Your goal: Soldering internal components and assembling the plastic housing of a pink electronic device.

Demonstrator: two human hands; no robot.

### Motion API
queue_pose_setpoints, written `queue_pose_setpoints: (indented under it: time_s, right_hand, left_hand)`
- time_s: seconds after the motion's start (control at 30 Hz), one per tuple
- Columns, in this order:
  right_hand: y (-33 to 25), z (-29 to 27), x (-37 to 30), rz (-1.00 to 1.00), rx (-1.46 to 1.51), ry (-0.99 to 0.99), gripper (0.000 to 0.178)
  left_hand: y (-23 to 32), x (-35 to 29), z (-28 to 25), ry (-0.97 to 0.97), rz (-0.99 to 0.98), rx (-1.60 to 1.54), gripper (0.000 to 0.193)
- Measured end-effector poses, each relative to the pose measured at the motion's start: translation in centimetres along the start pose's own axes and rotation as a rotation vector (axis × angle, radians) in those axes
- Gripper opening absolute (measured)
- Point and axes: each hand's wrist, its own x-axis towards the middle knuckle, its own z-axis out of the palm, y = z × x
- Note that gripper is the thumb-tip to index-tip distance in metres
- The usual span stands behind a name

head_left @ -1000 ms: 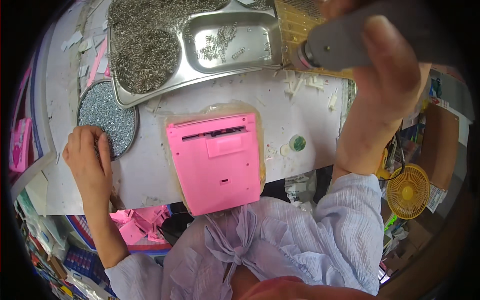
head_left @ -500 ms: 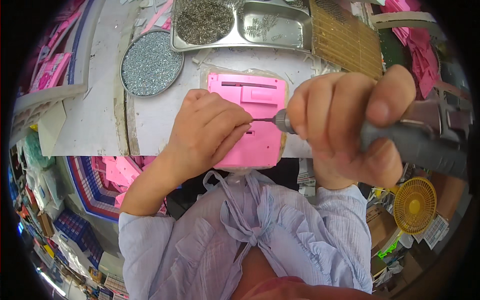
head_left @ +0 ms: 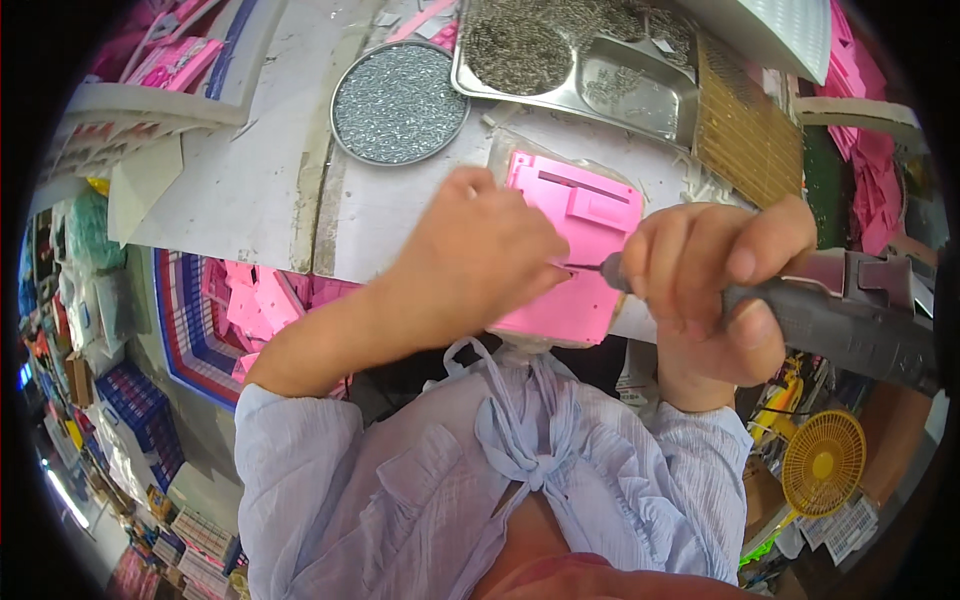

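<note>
A pink plastic box-shaped part lies on the white workbench in front of me, its near end past the bench edge. My left hand rests on it with fingers bunched, pinching something small at the tip of the driver bit; the small thing itself is hidden. My right hand grips a grey electric screwdriver, whose thin bit points left toward my left fingertips over the pink part.
A round metal dish of small screws sits at the back left. A compartmented steel tray with more screws stands behind the part, a woven brown mat to its right. Pink parts lie below the bench; a yellow fan is lower right.
My left hand came off the round dish onto the pink part. My right hand brought the screwdriver down from above until its bit met my left fingers. The view tilted.
</note>
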Motion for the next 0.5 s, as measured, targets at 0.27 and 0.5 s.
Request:
queue_pose_setpoints:
  time_s: [0.27,0.5]
  right_hand:
    - [0.4,-1.5,-1.2,0.018,-0.061,0.145,0.027]
    - [-1.8,-1.4,-5.5,0.039,-0.101,0.185,0.029]
  left_hand:
    - [-10.4,-0.5,-2.0,0.099,-0.358,0.378,0.012]
    - [-14.2,-1.1,-1.7,0.167,-0.283,0.398,0.013]
